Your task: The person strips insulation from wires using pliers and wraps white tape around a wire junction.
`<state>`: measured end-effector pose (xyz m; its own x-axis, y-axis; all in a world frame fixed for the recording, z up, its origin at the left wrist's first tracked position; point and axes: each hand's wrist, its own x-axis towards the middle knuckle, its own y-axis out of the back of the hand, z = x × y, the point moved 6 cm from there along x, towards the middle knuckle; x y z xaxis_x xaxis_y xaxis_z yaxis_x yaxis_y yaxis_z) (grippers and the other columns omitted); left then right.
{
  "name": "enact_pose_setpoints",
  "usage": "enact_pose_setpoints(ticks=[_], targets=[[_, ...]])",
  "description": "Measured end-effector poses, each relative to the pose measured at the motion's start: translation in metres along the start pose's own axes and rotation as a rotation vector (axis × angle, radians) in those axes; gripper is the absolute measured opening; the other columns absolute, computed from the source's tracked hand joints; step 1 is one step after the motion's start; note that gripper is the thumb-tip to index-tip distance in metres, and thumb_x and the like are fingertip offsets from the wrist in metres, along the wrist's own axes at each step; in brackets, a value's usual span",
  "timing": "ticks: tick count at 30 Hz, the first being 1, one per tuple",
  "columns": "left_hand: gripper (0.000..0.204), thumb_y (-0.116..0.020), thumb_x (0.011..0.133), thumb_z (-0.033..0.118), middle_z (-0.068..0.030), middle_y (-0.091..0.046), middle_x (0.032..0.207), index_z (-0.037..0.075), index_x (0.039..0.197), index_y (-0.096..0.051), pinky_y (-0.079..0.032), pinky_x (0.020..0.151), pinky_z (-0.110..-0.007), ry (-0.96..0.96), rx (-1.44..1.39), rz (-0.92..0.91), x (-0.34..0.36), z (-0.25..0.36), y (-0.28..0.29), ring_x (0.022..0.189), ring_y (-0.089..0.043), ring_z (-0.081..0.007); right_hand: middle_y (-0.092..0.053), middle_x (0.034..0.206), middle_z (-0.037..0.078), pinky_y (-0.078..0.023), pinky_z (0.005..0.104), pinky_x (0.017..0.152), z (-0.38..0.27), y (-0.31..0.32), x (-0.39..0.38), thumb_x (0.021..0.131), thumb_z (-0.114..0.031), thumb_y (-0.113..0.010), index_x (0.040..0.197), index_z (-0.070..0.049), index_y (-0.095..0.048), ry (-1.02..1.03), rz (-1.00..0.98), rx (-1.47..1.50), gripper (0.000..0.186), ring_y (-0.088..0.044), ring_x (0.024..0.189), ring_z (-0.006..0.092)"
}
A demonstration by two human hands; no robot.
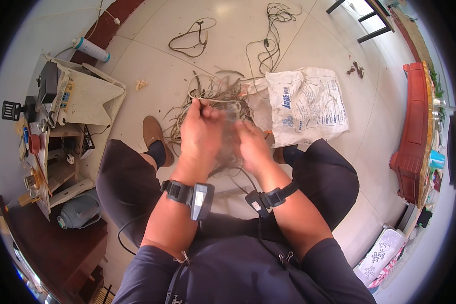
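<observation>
My left hand (pixel 200 133) is raised over a tangled heap of cables (pixel 187 120) on the floor between my feet. Its fingers are curled closed on a pale cable (pixel 228 103) at the fingertips. Close by on the right, my right hand (pixel 253 147) faces it, its fingers smeared by motion, so its grip cannot be made out. A grey blur between the two hands hides part of the heap. Beside the heap, to the right, lies a white woven sack (pixel 309 104) with blue print.
Loose dark cables (pixel 190 44) and a longer tangle (pixel 272 43) lie on the tiled floor beyond. At left stands a worn cabinet (pixel 86 96) with a spray can (pixel 91 49) and a grey jug (pixel 80 211) near it. A red wooden piece (pixel 411 134) is at right.
</observation>
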<state>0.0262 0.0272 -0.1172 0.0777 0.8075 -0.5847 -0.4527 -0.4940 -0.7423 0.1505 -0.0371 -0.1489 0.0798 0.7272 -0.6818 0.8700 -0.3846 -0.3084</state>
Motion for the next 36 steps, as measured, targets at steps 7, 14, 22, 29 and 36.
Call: enact_pose_setpoints(ticks=[7, 14, 22, 29, 36], targets=[[0.024, -0.045, 0.099, 0.019, 0.001, -0.035, 0.063, 0.011, 0.076, -0.043, -0.023, 0.045, -0.03, -0.014, 0.083, 0.267, 0.022, 0.026, 0.009, 0.049, -0.027, -0.012, -0.05, 0.063, 0.005, -0.038, 0.0345, 0.057, 0.018, -0.034, -0.029, 0.102, -0.035, -0.049, 0.081, -0.002, -0.06, 0.197, -0.158, -0.41, 0.041, -0.047, 0.06, 0.0146], [0.021, -0.044, 0.095, 0.016, 0.0009, -0.032, 0.062, 0.011, 0.074, -0.041, -0.02, 0.044, -0.031, -0.023, 0.105, 0.355, 0.032, 0.028, 0.035, 0.048, -0.025, -0.0113, -0.066, 0.098, 0.007, -0.047, 0.0312, 0.074, 0.018, -0.045, -0.048, 0.101, -0.03, -0.049, 0.105, 0.001, -0.067, 0.039, -0.177, -0.577, 0.036, -0.057, 0.085, 0.0142], [0.03, -0.047, 0.095, 0.018, 0.003, -0.023, 0.059, 0.014, 0.069, -0.033, -0.017, 0.048, -0.031, -0.022, 0.117, 0.407, 0.034, 0.033, 0.046, 0.049, -0.016, -0.0129, -0.052, 0.065, 0.006, -0.041, 0.0341, 0.06, 0.021, -0.045, -0.062, 0.102, -0.035, -0.049, 0.08, -0.002, -0.059, 0.056, -0.135, -0.571, 0.041, -0.05, 0.06, 0.0159], [0.029, -0.047, 0.095, 0.019, 0.0023, -0.024, 0.059, 0.013, 0.07, -0.034, -0.017, 0.047, -0.031, -0.023, 0.139, 0.393, 0.031, 0.031, 0.044, 0.049, -0.017, -0.0127, -0.053, 0.065, 0.006, -0.04, 0.0343, 0.056, 0.022, -0.034, -0.069, 0.101, -0.037, -0.051, 0.082, -0.003, -0.059, 0.119, -0.155, -0.628, 0.039, -0.049, 0.055, 0.0163], [0.027, -0.045, 0.107, 0.031, 0.0004, -0.048, 0.075, 0.008, 0.098, -0.057, -0.041, 0.063, -0.029, 0.045, 0.153, 0.158, 0.007, -0.003, 0.009, 0.065, -0.045, -0.0131, -0.052, 0.066, -0.002, -0.036, 0.0258, 0.047, 0.002, 0.001, -0.042, 0.101, -0.037, -0.053, 0.091, -0.007, -0.06, -0.151, -0.09, -0.061, 0.033, -0.049, 0.052, 0.0115]])
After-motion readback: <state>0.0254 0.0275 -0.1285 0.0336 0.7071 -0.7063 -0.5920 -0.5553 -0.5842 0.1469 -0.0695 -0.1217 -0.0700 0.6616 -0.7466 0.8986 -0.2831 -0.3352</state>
